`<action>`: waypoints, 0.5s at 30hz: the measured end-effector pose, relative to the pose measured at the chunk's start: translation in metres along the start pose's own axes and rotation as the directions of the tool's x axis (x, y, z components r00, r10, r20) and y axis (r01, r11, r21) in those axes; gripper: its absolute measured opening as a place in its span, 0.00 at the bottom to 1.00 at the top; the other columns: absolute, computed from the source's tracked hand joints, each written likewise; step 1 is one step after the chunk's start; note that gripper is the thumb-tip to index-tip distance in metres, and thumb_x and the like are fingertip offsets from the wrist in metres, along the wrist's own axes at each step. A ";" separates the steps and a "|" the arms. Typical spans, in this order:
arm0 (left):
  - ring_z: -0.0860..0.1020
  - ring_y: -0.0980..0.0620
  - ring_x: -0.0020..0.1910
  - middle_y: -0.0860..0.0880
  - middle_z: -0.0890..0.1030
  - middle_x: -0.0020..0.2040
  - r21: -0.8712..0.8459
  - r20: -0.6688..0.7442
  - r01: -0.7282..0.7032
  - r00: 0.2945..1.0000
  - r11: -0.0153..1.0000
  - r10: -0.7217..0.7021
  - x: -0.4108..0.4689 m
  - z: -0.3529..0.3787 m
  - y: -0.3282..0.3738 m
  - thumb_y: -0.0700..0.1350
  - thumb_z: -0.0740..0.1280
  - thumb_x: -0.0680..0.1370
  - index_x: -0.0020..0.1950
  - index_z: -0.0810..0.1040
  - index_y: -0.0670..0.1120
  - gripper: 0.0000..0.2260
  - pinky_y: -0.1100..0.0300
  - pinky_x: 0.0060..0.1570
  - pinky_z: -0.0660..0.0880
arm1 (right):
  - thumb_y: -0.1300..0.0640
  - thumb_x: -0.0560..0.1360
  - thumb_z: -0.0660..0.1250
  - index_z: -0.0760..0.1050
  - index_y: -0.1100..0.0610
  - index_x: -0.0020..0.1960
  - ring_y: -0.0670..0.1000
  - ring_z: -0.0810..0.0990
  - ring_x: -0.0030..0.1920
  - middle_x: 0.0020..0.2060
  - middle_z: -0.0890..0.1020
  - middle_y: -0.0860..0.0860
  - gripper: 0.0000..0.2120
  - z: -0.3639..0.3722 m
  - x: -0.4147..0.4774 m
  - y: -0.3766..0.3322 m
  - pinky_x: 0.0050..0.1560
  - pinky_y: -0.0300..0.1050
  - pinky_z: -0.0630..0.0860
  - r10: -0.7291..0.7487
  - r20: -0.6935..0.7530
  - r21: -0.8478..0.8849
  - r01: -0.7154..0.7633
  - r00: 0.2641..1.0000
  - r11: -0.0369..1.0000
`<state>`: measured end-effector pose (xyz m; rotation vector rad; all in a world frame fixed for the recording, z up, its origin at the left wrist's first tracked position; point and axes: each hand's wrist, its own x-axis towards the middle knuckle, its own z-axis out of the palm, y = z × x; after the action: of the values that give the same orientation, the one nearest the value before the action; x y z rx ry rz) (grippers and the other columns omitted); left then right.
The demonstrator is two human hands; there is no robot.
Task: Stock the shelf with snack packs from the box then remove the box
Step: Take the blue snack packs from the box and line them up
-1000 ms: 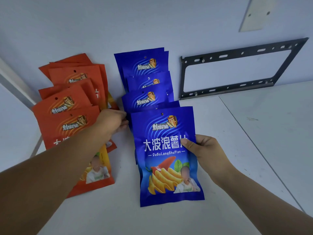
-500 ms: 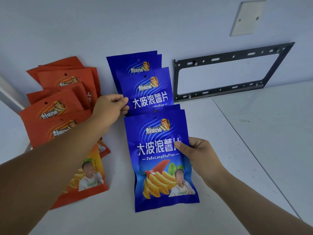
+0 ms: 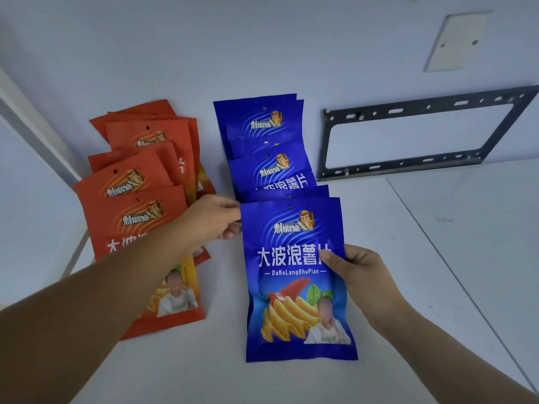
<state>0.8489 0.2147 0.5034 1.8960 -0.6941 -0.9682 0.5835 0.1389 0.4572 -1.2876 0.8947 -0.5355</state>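
A blue snack pack (image 3: pixel 294 275) lies frontmost in a row of several overlapping blue packs (image 3: pixel 271 164) that run back to the wall on the white shelf (image 3: pixel 393 258). My right hand (image 3: pixel 358 275) pinches this front pack at its right edge, thumb on its face. My left hand (image 3: pixel 215 217) grips its top left corner. Left of the blue row lie several overlapping orange packs (image 3: pixel 131 193); my left forearm crosses over the nearest one. No box is in view.
A black metal bracket frame (image 3: pixel 408 167) leans against the wall at the back right. A pale wall plate (image 3: pixel 455 42) sits above it. A seam (image 3: pixel 437 252) runs across the shelf on the right. A white upright (image 3: pixel 38 132) bounds the left side.
My left hand has moved from the rear blue packs down to the front pack's top left corner. The right hand keeps its hold. The camera view has shifted slightly.
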 end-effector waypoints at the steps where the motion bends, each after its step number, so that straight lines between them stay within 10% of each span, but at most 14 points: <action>1: 0.77 0.54 0.35 0.48 0.83 0.37 0.025 0.008 0.004 1.000 1.000 -0.004 0.001 0.000 -0.002 0.43 0.70 0.79 0.50 0.83 0.45 0.03 0.66 0.30 0.74 | 0.47 0.70 0.69 0.80 0.57 0.54 0.50 0.87 0.50 0.47 0.87 0.49 0.17 0.000 0.000 -0.001 0.44 0.43 0.84 -0.001 0.010 -0.002 0.001 1.000 1.000; 15: 0.86 0.47 0.47 0.46 0.87 0.48 -0.088 -0.140 -0.090 0.987 0.992 0.077 0.020 0.000 0.006 0.42 0.70 0.79 0.53 0.83 0.45 0.04 0.50 0.49 0.83 | 0.48 0.71 0.69 0.80 0.55 0.53 0.54 0.87 0.51 0.47 0.88 0.50 0.15 0.007 0.015 -0.009 0.49 0.51 0.84 -0.032 0.031 0.115 0.029 0.999 0.993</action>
<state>0.8592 0.1962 0.5014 1.8164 -0.6310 -0.7968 0.5987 0.1291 0.4625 -1.2042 0.8068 -0.5800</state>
